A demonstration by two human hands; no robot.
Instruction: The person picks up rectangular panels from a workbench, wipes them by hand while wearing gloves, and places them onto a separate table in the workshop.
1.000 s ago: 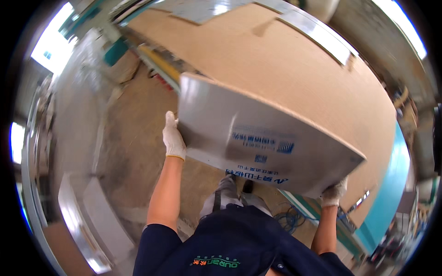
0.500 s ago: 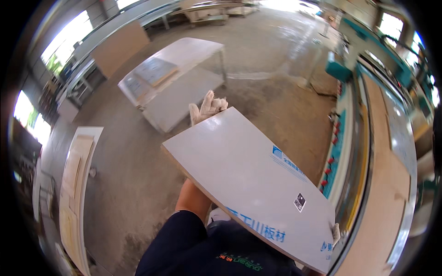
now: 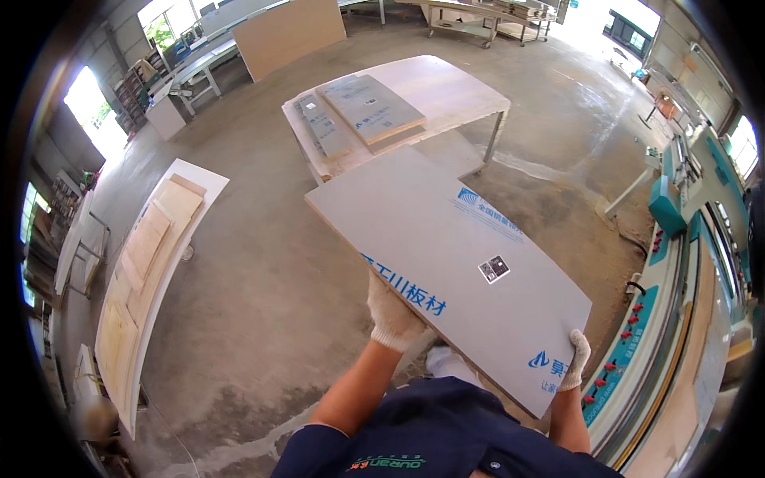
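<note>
Both my hands wear whitish work gloves and hold a grey laminated board [image 3: 446,255] with blue print and a small black-and-white label, slanting in front of my body. My left hand [image 3: 392,315] is closed on the near left long edge, its fingers hidden beneath the panel. At the near right end, my right hand [image 3: 577,360] grips the edge with fingers over the top face. The far end of the board overlaps the view of a pale table [image 3: 458,84], where a wide grey panel [image 3: 370,103] and a narrow grey strip [image 3: 321,126] lie.
On the left a white sheet [image 3: 209,177] carries several wooden offcuts [image 3: 147,247]. Along the right runs a long teal-and-white machine [image 3: 629,342] with red knobs. A large brown panel [image 3: 291,36] leans at the back, near wheeled carts [image 3: 462,28]. Concrete floor [image 3: 247,263] lies between.
My left hand has drawn back from beyond the board's far edge to its near left edge. The view has turned left, bringing the table more to the centre, ahead of the board.
</note>
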